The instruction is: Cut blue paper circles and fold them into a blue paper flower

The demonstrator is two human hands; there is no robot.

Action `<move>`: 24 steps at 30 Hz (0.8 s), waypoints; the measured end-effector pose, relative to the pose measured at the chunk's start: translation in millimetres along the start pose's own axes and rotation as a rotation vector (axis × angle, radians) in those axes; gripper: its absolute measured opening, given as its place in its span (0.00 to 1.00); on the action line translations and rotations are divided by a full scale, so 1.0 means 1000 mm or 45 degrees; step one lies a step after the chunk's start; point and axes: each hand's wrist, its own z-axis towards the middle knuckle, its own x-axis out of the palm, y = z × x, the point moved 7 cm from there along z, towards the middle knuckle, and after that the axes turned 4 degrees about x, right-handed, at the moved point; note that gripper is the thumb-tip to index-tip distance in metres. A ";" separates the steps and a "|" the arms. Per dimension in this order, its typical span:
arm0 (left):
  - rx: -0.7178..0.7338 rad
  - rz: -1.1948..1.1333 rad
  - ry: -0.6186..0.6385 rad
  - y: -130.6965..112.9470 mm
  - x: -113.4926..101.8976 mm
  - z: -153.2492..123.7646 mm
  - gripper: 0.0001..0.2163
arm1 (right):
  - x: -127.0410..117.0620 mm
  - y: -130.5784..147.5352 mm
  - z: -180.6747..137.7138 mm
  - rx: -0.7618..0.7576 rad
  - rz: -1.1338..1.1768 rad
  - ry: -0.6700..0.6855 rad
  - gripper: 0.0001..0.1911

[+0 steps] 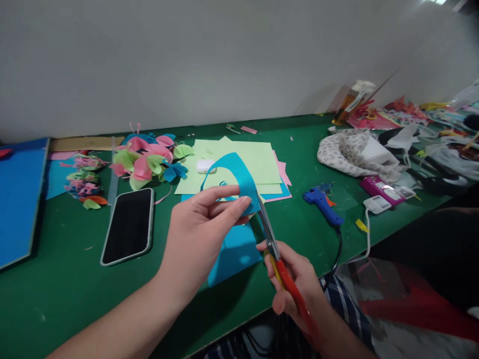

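Note:
My left hand [205,229] pinches a curved strip of blue paper [236,169] between thumb and fingers, above the table. Wrapped around the red and yellow handles of a pair of scissors [288,281] is my right hand [295,274]. The scissor blades point up and away, touching the right edge of the blue paper close to my left fingertips. Beneath my hands lies another blue sheet [234,254]. Behind it are light green sheets [254,159] with a small white case [204,166] on them.
On the left are a phone [129,227], colourful paper flowers [144,159] and a blue board [18,199]. To the right lie a blue glue gun [324,204] with its cord, a patterned cloth pouch [344,154] and a purple-and-white power strip [381,192]. A grey wall [187,65] stands behind.

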 end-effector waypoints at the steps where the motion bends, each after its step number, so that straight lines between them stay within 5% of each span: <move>1: 0.001 0.005 -0.004 0.000 0.000 0.000 0.11 | 0.000 0.001 0.000 -0.001 0.000 -0.008 0.45; 24: -0.043 -0.125 -0.067 0.010 -0.004 0.008 0.13 | -0.001 0.005 -0.003 0.037 -0.116 -0.006 0.47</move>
